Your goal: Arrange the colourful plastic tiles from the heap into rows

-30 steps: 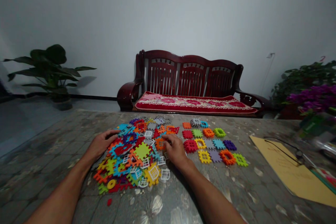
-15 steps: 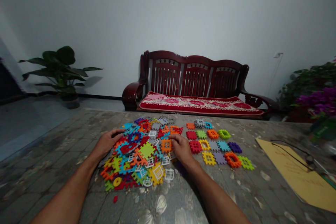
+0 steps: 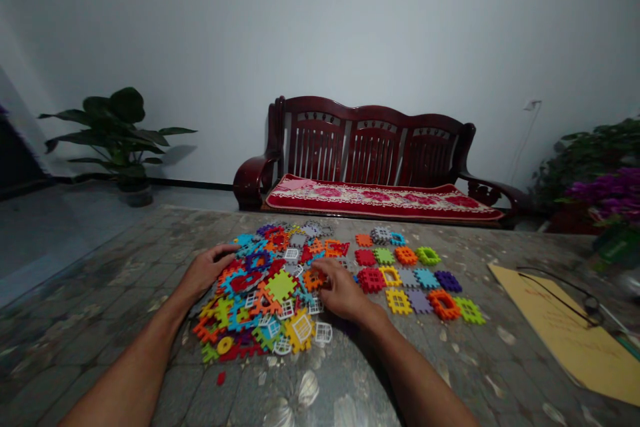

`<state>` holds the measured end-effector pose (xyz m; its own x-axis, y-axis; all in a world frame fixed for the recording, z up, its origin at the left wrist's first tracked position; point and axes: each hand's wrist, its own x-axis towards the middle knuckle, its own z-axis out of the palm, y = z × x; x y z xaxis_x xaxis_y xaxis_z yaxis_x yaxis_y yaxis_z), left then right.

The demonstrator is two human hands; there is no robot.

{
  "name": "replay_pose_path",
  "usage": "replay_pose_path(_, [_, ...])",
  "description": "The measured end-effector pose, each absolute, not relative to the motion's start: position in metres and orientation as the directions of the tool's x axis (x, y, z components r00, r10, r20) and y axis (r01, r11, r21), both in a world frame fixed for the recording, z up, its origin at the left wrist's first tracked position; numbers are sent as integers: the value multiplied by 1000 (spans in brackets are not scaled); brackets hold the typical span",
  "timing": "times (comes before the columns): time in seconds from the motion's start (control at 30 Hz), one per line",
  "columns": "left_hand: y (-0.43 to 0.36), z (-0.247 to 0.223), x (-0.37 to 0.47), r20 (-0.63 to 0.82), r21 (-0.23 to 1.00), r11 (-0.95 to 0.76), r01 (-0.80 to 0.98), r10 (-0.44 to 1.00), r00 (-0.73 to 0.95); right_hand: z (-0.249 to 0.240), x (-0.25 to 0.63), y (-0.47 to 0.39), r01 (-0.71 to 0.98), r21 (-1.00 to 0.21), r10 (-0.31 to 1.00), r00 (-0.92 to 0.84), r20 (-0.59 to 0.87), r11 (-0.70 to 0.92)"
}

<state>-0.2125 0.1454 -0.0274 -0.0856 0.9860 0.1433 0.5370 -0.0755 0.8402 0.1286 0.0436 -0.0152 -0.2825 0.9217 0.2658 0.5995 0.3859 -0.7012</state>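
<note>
A heap of colourful plastic interlocking tiles [image 3: 280,287] lies on the table, mixed with small white window frames [image 3: 301,328]. At the heap's left edge rests my left hand [image 3: 207,270], fingers apart and touching the blue and red pieces, holding nothing. My right hand [image 3: 343,290] is at the heap's right side, its thumb and fingers closed on an orange tile [image 3: 313,279]. The palm side of that hand is hidden. To its right, separate tiles sit in rows, among them a red tile [image 3: 371,279] and a yellow tile [image 3: 399,301].
The patterned table [image 3: 350,380] stretches across the foreground. On its right lie a yellow paper [image 3: 565,333] and a pair of glasses [image 3: 590,303], near purple flowers [image 3: 607,193]. Behind stands a dark wooden bench [image 3: 367,147]; a potted plant [image 3: 127,140] is at left.
My right hand has shifted slightly left and toward me, and its fingers have closed around the orange tile, which now looks tilted. The left hand stays in place.
</note>
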Motion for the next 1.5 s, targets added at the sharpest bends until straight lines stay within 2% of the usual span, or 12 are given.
replay_pose_path(0.2, [143,-22,-209,121,835,-37,549,986,-118,-5,127,38,596,-681,897,-375,233,426])
replay_pose_path(0.63, [145,-25,-210,136,845,-48,532,982,-127,-17,125,40,619,-693,929,-265,259,370])
replay_pose_path(1.0, [139,-16,-207,119,853,-39,521,986,-120,-11,123,41,639,-646,907,-328,263,418])
replay_pose_path(1.5, [142,-24,-210,124,854,-53,518,987,-104,-17,130,46,516,-782,932,-279,233,350])
